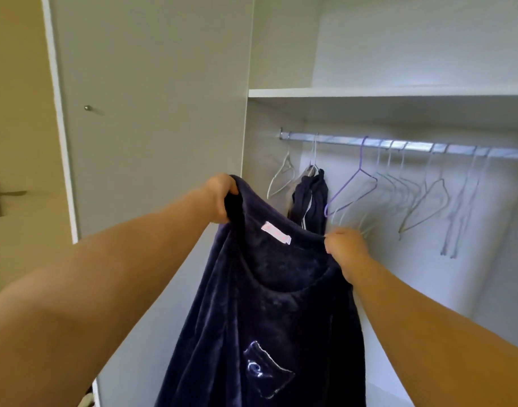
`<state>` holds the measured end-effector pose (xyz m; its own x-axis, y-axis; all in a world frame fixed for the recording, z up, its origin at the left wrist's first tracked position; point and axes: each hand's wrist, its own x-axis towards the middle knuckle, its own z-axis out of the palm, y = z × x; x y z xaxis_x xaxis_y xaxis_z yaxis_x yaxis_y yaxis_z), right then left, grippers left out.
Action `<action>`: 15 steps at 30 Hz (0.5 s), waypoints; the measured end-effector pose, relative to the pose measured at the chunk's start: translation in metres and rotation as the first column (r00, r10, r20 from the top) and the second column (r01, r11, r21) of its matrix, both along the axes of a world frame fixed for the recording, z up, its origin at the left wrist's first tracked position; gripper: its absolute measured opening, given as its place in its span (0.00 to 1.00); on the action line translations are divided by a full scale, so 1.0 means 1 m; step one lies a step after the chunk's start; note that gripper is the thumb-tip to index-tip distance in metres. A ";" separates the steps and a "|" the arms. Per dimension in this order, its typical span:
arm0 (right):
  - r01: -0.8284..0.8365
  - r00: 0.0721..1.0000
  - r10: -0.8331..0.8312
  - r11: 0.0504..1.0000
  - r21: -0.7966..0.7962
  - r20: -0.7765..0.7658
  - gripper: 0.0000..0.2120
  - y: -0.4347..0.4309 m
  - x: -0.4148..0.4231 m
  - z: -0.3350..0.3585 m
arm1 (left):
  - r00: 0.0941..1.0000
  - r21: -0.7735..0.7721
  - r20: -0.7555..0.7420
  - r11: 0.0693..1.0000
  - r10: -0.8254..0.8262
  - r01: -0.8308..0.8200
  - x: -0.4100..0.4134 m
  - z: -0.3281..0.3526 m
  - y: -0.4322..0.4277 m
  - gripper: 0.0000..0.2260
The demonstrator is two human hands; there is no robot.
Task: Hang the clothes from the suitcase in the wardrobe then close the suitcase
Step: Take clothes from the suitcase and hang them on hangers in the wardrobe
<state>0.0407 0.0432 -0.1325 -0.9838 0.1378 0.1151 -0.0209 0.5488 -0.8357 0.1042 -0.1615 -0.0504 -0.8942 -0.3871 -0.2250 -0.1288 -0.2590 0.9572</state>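
Before the open wardrobe (398,54), two hands hold up a navy velour top (281,304) by its shoulders. The left hand (221,198) grips the left shoulder with curled fingers. The right hand (344,248) pinches the right shoulder, just below a purple hanger (351,183). A pink label (276,232) shows inside the neckline. Behind, another dark garment (310,198) hangs from the metal rail (398,145) among bare white hangers (422,213).
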 end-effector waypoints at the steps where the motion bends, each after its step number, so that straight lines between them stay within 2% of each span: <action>1: -0.018 0.999 0.019 0.999 -0.051 0.026 0.12 0.001 -0.007 0.001 | 1.000 -0.040 -0.011 0.999 0.015 -0.016 -0.008 -0.003 0.004 0.03; 3: -0.022 0.998 0.032 0.982 -0.187 0.047 0.12 0.004 -0.028 0.007 | 0.999 -0.126 -0.009 0.991 -0.045 0.043 -0.026 0.000 0.020 0.06; 6: -0.016 1.000 0.013 0.969 -0.248 -0.015 0.13 0.000 -0.057 0.024 | 0.992 -0.163 0.017 0.978 -0.126 0.127 -0.061 0.005 0.034 0.07; 9: -0.023 0.994 -0.005 0.968 -0.251 -0.113 0.10 -0.012 -0.091 0.039 | 0.984 -0.201 0.004 0.963 -0.179 0.176 -0.103 0.012 0.036 0.05; 11: 0.007 0.993 -0.033 0.976 -0.218 -0.114 0.08 -0.019 -0.119 0.047 | 0.978 -0.228 -0.001 0.952 -0.209 0.203 -0.130 0.018 0.034 0.07; 15: 0.045 0.993 -0.053 0.996 -0.078 -0.102 0.15 -0.031 -0.179 0.056 | 0.954 -0.242 0.042 0.923 -0.297 0.298 -0.184 0.024 0.026 0.09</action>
